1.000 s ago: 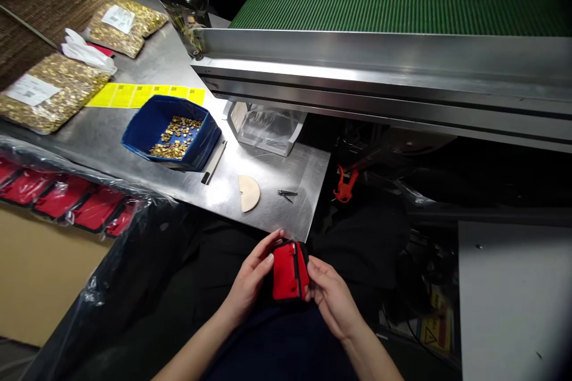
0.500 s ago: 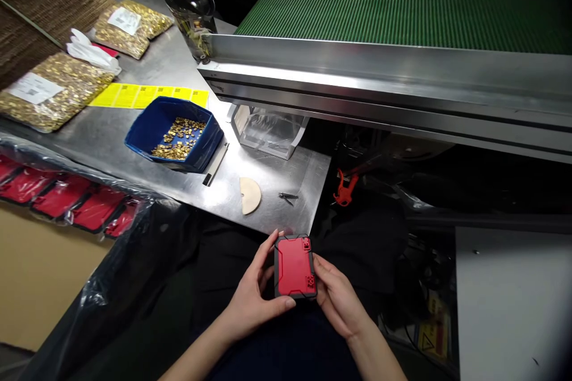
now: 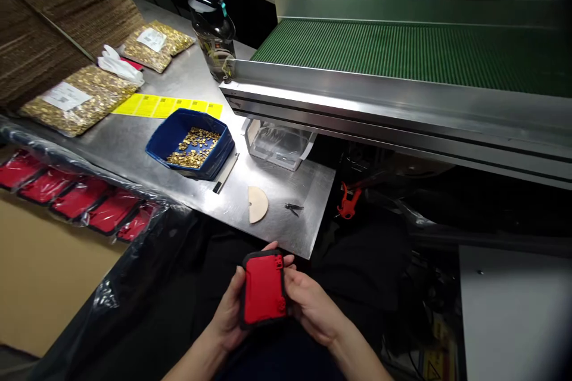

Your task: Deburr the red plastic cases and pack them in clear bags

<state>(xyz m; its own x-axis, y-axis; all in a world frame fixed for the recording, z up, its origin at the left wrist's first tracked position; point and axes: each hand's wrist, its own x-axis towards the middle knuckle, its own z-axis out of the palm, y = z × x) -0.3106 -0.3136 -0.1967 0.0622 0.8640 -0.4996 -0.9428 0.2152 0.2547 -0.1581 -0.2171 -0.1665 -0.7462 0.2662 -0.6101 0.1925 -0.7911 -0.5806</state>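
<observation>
Between my hands, above my lap, is a red plastic case (image 3: 264,287) with a black rim and small raised shapes along its right side. My left hand (image 3: 232,306) wraps round its left edge, the thumb on the near left side and other fingertips showing past the far edge. On the right edge, my right hand (image 3: 310,303) grips with thumb and bent fingers. Close by on the metal table (image 3: 308,181) lie a pale half-round disc (image 3: 258,204) and a small dark metal tool (image 3: 294,208). A blue bin (image 3: 214,161) holds many small brass pieces (image 3: 192,158).
A green conveyor (image 3: 379,50) with a metal side rail crosses behind. Bags of brass pieces (image 3: 80,101), yellow labels (image 3: 165,108), a bottle (image 3: 213,33) and a clear tray (image 3: 279,146) stand around. Bagged red cases (image 3: 111,211) lie in a carton at left; an orange tool (image 3: 348,201) hangs right.
The red case has moved slightly left and tilted in my hands. My left hand has shifted its grip from the near corner to the left edge. The camera view has tipped up.
</observation>
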